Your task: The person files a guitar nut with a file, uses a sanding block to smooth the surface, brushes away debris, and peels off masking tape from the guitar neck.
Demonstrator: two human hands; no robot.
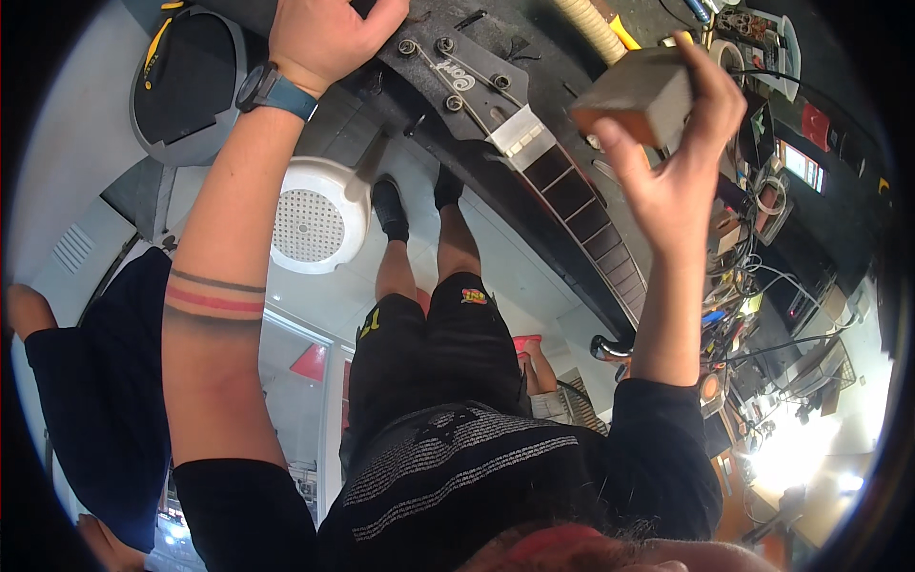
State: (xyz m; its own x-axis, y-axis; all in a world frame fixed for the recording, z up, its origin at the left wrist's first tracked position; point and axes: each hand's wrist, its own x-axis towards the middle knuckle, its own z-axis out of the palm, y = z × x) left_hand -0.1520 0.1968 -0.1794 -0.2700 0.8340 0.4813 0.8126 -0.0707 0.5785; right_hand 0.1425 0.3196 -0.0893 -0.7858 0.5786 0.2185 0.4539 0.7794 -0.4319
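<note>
A bass guitar neck [583, 212] lies along the dark bench edge, its black headstock [477, 57] toward the top. Several tuner posts stand on the headstock, and a pale nut [522, 136] sits where the fretboard begins. My right hand [681, 167] grips a grey and orange-brown sanding block [637, 95] between thumb and fingers. It is held to the right of the nut and looks slightly blurred. Left of the headstock, my left hand [329, 38] is at the bench edge; the upper border cuts off its fingers, with the thumb pointing toward the headstock.
A white round stool [307, 217] with a perforated seat is below the bench. A dark rounded case [186, 86] is at upper left. Cables and tools [762, 229] crowd the bench's right side. Another person's dark clothing [100, 353] shows at left.
</note>
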